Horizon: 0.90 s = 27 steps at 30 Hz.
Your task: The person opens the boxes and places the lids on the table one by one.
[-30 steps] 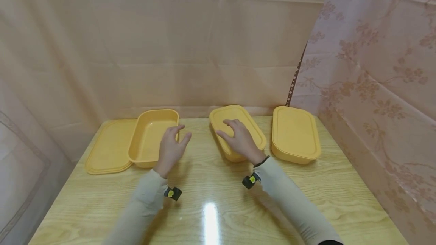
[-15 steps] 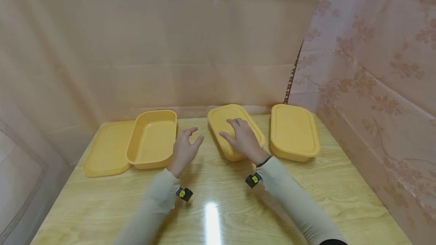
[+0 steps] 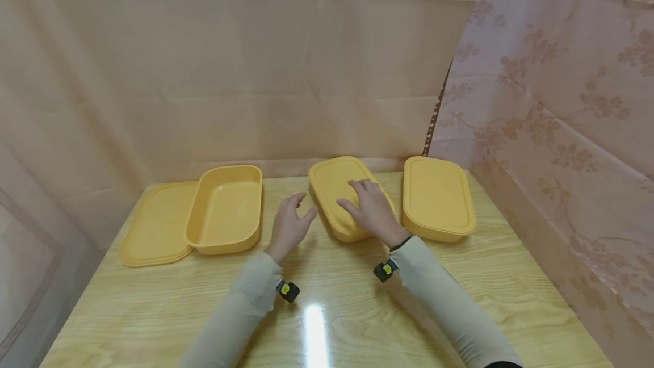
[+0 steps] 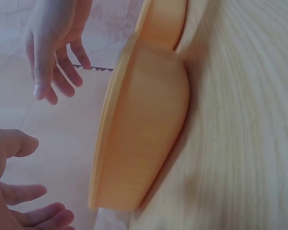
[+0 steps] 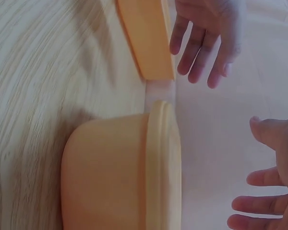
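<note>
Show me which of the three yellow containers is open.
The leftmost container: its rim is uncovered and you can see inside, whereas the middle container and rightmost container both have lids on.

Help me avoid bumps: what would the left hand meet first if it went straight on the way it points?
Probably the middle yellow, rounded-rectangular, plastic-looking lidded box; the left hand seems higher than its lid, so might clear it.

The table (image 3: 352, 305) carries a yellow lid (image 3: 159, 220), an open box (image 3: 227, 212) — and two lidded boxes (image 3: 333, 186) (image 3: 438, 196).
</note>
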Motion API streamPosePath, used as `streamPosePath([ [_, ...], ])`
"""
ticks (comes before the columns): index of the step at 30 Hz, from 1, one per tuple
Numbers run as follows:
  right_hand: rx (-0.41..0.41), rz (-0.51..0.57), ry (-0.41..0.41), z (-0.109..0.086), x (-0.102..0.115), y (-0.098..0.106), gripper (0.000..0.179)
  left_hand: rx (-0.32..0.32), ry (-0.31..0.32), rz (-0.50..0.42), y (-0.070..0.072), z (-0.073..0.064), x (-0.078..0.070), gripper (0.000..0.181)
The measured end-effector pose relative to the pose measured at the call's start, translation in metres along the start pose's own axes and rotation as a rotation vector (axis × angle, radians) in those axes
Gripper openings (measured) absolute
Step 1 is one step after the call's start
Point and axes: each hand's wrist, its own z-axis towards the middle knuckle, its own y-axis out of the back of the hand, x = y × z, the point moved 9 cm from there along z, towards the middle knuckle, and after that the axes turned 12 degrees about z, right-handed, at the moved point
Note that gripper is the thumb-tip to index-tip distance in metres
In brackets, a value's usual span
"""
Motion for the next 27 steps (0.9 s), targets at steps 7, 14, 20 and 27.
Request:
streamPosePath([
  [7, 0.006, -0.050, -0.031, -0.002, -0.011, -0.002, 0.060, 0.019, 0.020, -0.033, -0.014, 0.001, 0.002, 0.058],
  [14, 0.030, -0.063, -0.082, -0.004, -0.024, -0.006, 0.061, 0.052, 0.053, -0.038, -0.029, 0.001, 0.005, 0.061],
  [20, 0.009, -0.174, -0.066, -0.006, -0.033, -0.007, 0.063, 0.109, 0.096, -0.068, -0.043, -0.002, 0.007, 0.070],
  [27, 0.021, -0.125, -0.140, -0.007, -0.052, -0.010, 0.067, 0.163, 0.115, -0.089, -0.058, -0.005, 0.006, 0.085],
])
